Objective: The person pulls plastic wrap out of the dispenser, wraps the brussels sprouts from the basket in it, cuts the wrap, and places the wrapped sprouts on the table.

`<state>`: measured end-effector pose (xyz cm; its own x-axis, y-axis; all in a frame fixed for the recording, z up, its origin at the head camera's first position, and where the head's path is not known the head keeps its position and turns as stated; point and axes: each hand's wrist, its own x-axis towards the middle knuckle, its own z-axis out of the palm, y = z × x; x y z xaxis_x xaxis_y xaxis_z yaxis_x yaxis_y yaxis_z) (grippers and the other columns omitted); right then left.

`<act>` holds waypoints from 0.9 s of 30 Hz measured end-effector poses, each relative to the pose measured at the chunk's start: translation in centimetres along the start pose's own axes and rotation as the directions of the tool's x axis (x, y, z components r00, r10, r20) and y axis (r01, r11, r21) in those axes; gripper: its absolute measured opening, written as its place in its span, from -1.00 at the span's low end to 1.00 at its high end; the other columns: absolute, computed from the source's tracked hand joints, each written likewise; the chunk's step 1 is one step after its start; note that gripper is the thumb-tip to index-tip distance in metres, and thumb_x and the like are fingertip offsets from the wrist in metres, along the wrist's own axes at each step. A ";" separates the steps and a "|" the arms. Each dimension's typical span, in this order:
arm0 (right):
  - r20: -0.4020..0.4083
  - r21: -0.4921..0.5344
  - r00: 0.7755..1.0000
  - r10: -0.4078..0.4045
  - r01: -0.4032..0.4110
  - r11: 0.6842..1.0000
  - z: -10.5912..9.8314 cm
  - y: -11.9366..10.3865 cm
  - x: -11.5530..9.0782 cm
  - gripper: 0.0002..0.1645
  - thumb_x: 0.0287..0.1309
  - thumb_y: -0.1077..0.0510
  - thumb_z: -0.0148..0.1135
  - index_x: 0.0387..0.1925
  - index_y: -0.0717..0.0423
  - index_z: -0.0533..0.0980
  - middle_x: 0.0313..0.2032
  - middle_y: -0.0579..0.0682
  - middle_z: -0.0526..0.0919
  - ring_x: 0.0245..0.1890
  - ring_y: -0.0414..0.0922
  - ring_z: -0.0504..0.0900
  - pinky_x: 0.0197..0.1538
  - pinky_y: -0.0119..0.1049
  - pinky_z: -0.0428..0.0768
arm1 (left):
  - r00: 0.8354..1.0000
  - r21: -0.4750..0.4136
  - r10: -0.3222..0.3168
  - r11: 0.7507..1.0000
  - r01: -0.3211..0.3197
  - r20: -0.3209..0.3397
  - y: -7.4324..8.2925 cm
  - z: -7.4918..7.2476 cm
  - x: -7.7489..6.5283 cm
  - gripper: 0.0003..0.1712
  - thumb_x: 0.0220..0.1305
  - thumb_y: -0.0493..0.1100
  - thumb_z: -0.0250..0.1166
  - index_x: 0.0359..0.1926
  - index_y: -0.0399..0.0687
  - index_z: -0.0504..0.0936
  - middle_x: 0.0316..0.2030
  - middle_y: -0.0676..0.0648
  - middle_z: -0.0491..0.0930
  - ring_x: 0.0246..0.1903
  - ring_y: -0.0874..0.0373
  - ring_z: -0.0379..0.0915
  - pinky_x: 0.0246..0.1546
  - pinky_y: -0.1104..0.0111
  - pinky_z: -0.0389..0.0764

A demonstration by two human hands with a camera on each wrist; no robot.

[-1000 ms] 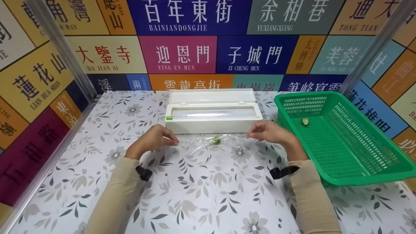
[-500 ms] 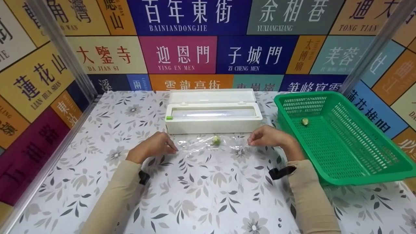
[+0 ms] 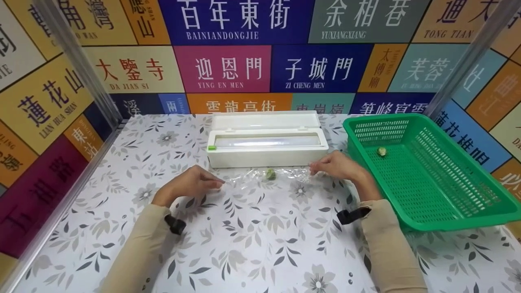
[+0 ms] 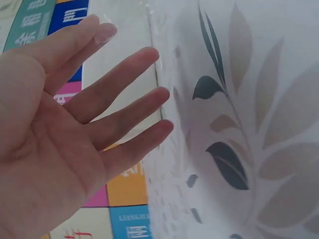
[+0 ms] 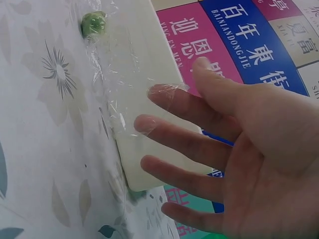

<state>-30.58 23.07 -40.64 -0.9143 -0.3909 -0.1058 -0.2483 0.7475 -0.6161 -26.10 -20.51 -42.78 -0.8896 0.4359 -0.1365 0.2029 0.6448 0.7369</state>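
A small round green vegetable that looks like a Brussels sprout (image 3: 270, 174) lies wrapped in clear cling film (image 5: 107, 64), in front of the white box. The film stretches out to both sides of it. At the film's left end, my left hand (image 3: 194, 185) pinches it between thumb and index finger; the other fingers (image 4: 134, 112) are spread. My right hand (image 3: 336, 166) is at the opposite end. There the film clings to the index and middle fingertips (image 5: 162, 94), with the thumb held apart in the right wrist view.
The white cling film dispenser (image 3: 266, 156), lid raised, stands behind the wrapped vegetable. On the right is a green perforated basket (image 3: 460, 226) holding another small pale-green vegetable (image 3: 381, 151). A floral cloth (image 3: 252, 248) covers the table; sign-printed panels (image 3: 222, 67) enclose the back and sides.
Over the last second, both hands shift slightly, the right one dipping and rising again. The film is drawn narrower and the green vegetable has turned a little.
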 end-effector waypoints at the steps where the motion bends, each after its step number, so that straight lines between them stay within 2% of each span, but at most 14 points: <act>1: -0.013 0.005 1.000 0.003 -0.003 1.000 0.0 0.0 0.0 -0.61 0.34 -0.12 0.24 -0.35 0.06 0.78 -0.16 0.09 0.80 -0.47 -0.19 0.41 -0.46 -0.40 0.30 | 1.000 -0.023 -0.001 1.000 0.001 -0.003 -0.2 0.0 -0.1 -0.74 0.36 -0.10 0.32 0.00 -0.05 0.76 -0.05 -0.06 0.77 -0.14 0.16 0.65 -0.08 0.39 0.65; 3: -0.025 0.017 0.999 0.020 -0.020 1.000 0.0 0.0 0.1 -0.64 0.28 -0.10 0.32 -0.35 0.09 0.77 -0.25 0.04 0.81 -0.51 -0.22 0.39 -0.49 -0.41 0.30 | 1.000 -0.071 -0.003 0.997 0.002 -0.012 -0.5 -0.1 -0.2 -0.72 0.37 -0.09 0.31 0.01 -0.08 0.76 -0.05 -0.05 0.77 -0.06 0.11 0.67 -0.05 0.42 0.65; 5: -0.030 0.032 0.999 0.032 -0.031 0.999 0.0 0.0 0.1 -0.70 0.20 -0.03 0.40 -0.32 0.15 0.75 -0.32 0.01 0.80 -0.52 -0.24 0.37 -0.49 -0.42 0.32 | 1.000 -0.137 -0.017 0.991 0.014 -0.024 -0.9 -0.2 -0.3 -0.68 0.38 -0.05 0.30 0.03 -0.12 0.74 -0.07 -0.09 0.77 -0.04 0.05 0.69 -0.01 0.32 0.69; 9: -0.021 0.053 0.998 0.053 -0.052 0.997 0.0 -0.2 0.1 -0.74 0.14 0.05 0.46 -0.29 0.18 0.70 -0.40 -0.09 0.75 -0.45 -0.24 0.47 -0.41 -0.41 0.44 | 0.999 -0.294 -0.044 0.955 0.033 -0.029 -1.6 -0.2 -0.6 -0.54 0.41 0.01 0.27 0.12 -0.26 0.65 -0.11 -0.20 0.77 -0.03 -0.12 0.70 0.07 0.14 0.72; 10: -0.019 0.056 0.999 0.049 -0.048 0.997 0.0 -0.2 0.1 -0.75 0.13 0.07 0.46 -0.28 0.19 0.69 -0.40 -0.09 0.75 -0.44 -0.25 0.48 -0.41 -0.41 0.45 | 0.998 -0.317 -0.050 0.948 0.038 -0.029 -1.7 -0.2 -0.7 -0.49 0.41 0.03 0.26 0.15 -0.29 0.63 -0.11 -0.22 0.76 -0.02 -0.12 0.71 0.12 0.07 0.69; 13: -0.011 0.059 0.999 0.052 -0.051 0.997 0.0 -0.3 0.1 -0.77 0.14 0.07 0.45 -0.29 0.17 0.68 -0.39 -0.08 0.74 -0.45 -0.24 0.48 -0.42 -0.42 0.46 | 0.995 -0.360 -0.089 0.931 0.069 -0.040 -1.7 -0.2 -0.8 -0.48 0.41 0.04 0.26 0.17 -0.28 0.61 -0.11 -0.22 0.77 -0.03 -0.10 0.71 0.14 0.08 0.68; 16: -0.028 0.060 0.998 0.061 -0.060 0.996 0.0 -0.3 0.0 -0.74 0.22 0.00 0.38 -0.28 0.13 0.72 -0.30 0.02 0.78 -0.42 -0.23 0.48 -0.41 -0.42 0.43 | 0.991 -0.313 -0.119 0.945 0.092 -0.066 -1.3 -0.2 -0.7 -0.51 0.42 0.03 0.25 0.16 -0.24 0.63 -0.13 -0.20 0.78 -0.06 -0.07 0.73 0.08 0.10 0.71; 19: -0.096 0.074 0.993 0.076 -0.069 0.995 0.0 -0.4 0.0 -0.61 0.31 -0.10 0.28 -0.30 0.14 0.75 -0.19 0.11 0.79 -0.36 -0.19 0.48 -0.37 -0.39 0.42 | 0.987 -0.230 -0.133 0.967 0.110 -0.091 -0.3 -0.2 -0.3 -0.58 0.45 -0.02 0.21 0.13 -0.22 0.66 -0.14 -0.19 0.78 -0.06 -0.06 0.72 0.04 0.12 0.73; 22: -0.183 0.085 0.977 0.109 -0.095 0.992 -0.1 -0.6 0.0 -0.54 0.30 -0.15 0.28 -0.32 0.18 0.75 -0.21 0.10 0.77 -0.31 -0.15 0.49 -0.33 -0.36 0.45 | 0.979 -0.141 -0.144 0.982 0.123 -0.144 0.8 -0.1 0.1 -0.63 0.46 -0.06 0.19 0.07 -0.23 0.70 -0.18 -0.18 0.79 -0.12 0.02 0.72 -0.10 0.25 0.72; 25: -0.228 0.106 0.962 0.152 -0.131 0.986 -0.2 -0.7 0.0 -0.56 0.27 -0.13 0.31 -0.25 0.21 0.71 -0.24 0.08 0.73 -0.31 -0.11 0.50 -0.30 -0.35 0.47 | 0.955 -0.071 -0.162 0.986 0.149 -0.247 2.0 0.2 0.7 -0.67 0.44 -0.08 0.20 -0.04 -0.22 0.75 -0.30 -0.16 0.79 -0.36 0.18 0.63 -0.39 0.43 0.59; 27: -0.250 0.114 0.952 0.176 -0.152 0.982 -0.3 -0.9 0.0 -0.57 0.27 -0.12 0.31 -0.20 0.20 0.69 -0.23 0.07 0.73 -0.29 -0.12 0.53 -0.27 -0.36 0.49 | 0.933 -0.030 -0.171 0.985 0.170 -0.318 3.0 0.5 1.1 -0.67 0.43 -0.07 0.21 -0.13 -0.22 0.77 -0.40 -0.15 0.77 -0.52 0.23 0.52 -0.56 0.46 0.45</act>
<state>-30.44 22.56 -39.79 -0.9942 -0.1063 -0.0142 -0.0686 0.7323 -0.6775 -26.27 -17.77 -40.99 -0.9944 0.0970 -0.0426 0.0364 0.6901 0.7228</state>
